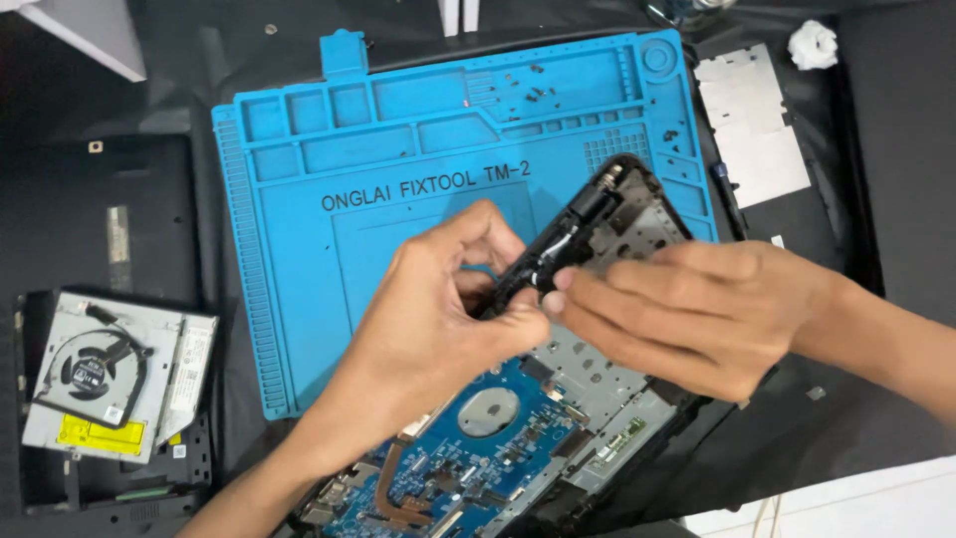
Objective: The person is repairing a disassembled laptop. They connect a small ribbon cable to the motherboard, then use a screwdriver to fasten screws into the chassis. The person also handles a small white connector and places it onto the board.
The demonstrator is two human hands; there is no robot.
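An opened laptop base [637,214] lies tilted across the middle, with its blue circuit board [478,448] and a copper heat pipe [390,488] exposed at the bottom. My left hand [438,309] pinches a small black part [543,261] at the upper edge of the laptop frame. My right hand [687,314] comes in from the right, its fingertips touching the same black part from the other side. The hands hide the middle of the frame.
A blue silicone work mat [299,169] with compartments lies under and behind the laptop; several small screws [528,95] sit in its top trays. A removed fan [90,369] rests on an optical drive [189,374] at left. Metal plates [752,125] and crumpled white paper [814,45] lie at top right.
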